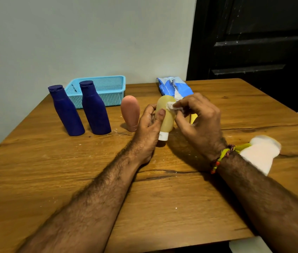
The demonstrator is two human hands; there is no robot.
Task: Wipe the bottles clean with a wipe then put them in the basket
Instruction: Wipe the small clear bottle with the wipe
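The left hand gripped the yellow bottle cap-down while the right hand pinched the wipe; turning the bottle would likely reach every side.

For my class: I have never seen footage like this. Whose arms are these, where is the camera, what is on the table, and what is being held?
There is no machine here. A person wears one wide-angle camera on the head, looking forward and down, so both arms reach in from the bottom of the picture.

The left hand holds a yellowish bottle with its white cap pointing down. The right hand pinches a white wipe against that bottle.

On the wooden table stand two dark blue bottles and a pink bottle resting on its cap. Behind them is a light blue basket; no bottle can be seen in it. A blue pack of wipes lies near the wall. Something white lies beside the right wrist; I cannot tell what it is.
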